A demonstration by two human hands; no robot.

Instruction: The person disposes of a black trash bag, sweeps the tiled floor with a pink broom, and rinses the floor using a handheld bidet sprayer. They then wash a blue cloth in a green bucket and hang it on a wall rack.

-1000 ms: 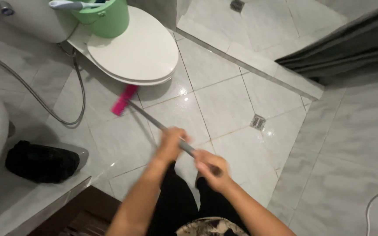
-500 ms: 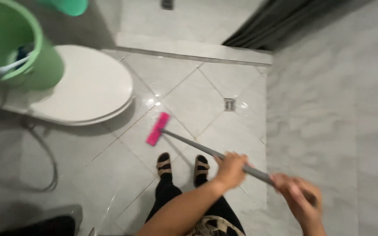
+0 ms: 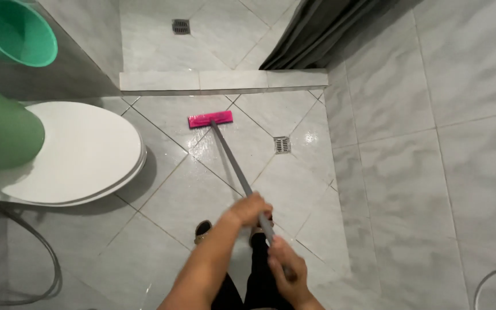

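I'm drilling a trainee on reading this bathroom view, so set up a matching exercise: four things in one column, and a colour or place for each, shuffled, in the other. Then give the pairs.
Things:
1. squeegee head
2. toilet lid
3. bucket
4. floor drain

Descriptions:
A. green, standing on the toilet lid at the left edge
B. pink, lying flat on the wet tiles
C. white and closed
D. square metal grate, right of the grey handle

Pairs: 1-B, 2-C, 3-A, 4-D
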